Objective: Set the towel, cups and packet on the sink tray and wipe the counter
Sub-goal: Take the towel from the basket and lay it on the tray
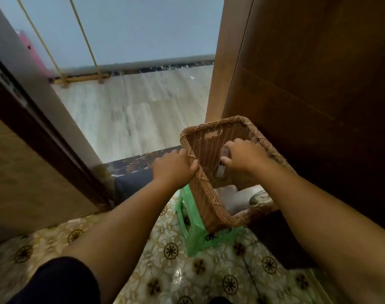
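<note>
A brown wicker basket stands on a green plastic stool beside a dark wooden door. My left hand grips the basket's left rim. My right hand reaches inside the basket and pinches a small pale packet. White folded cloth, perhaps a towel, lies in the basket's bottom with something shiny next to it. No cups, sink tray or counter are in view.
A dark wooden door fills the right side. A doorway ahead opens onto a pale tiled floor past a dark stone threshold. A brown door frame runs along the left. Patterned floor tiles lie underfoot.
</note>
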